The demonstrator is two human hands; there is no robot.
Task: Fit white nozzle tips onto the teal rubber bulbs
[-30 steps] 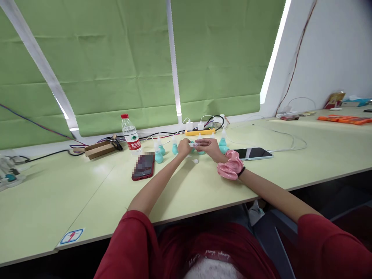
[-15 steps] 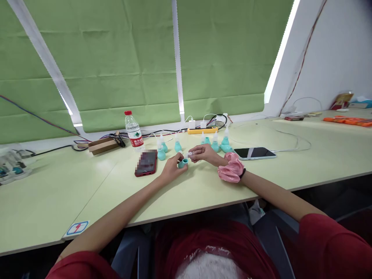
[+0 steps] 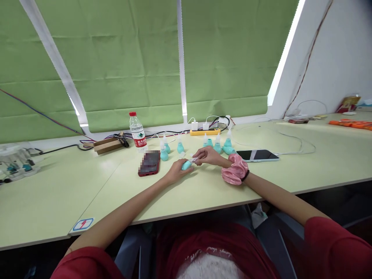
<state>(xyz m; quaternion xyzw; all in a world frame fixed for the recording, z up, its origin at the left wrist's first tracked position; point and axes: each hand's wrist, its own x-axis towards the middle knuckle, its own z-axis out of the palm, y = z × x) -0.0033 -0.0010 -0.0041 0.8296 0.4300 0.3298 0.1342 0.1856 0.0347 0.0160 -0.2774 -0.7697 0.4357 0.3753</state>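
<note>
My left hand [image 3: 175,172] is closed around a teal rubber bulb [image 3: 186,166], its mouth pointing right. Between the fingertips of my right hand [image 3: 210,156] is a small clear plastic nozzle [image 3: 193,160], held at the bulb's mouth. Whether the nozzle sits inside the mouth is too small to tell. Behind my left hand, several teal bulb nasal aspirators with clear tips stand upright, among them a front aspirator [image 3: 164,155] and a middle aspirator [image 3: 180,147]. More stand behind my right hand, including another aspirator [image 3: 217,146]. Close by, a teal bulb [image 3: 228,150] lies on its side.
A red-cased phone [image 3: 149,163] lies left of my hands, a light-cased phone [image 3: 257,155] right. Farther back are a water bottle [image 3: 138,133], an open cardboard box [image 3: 108,145] and a yellow power strip [image 3: 205,132] with cables. A small clear piece [image 3: 182,154] lies beyond my left hand.
The bulb in my left hand has turned so its mouth points right. My right hand has brought the nozzle to that mouth. The view has shifted slightly.
</note>
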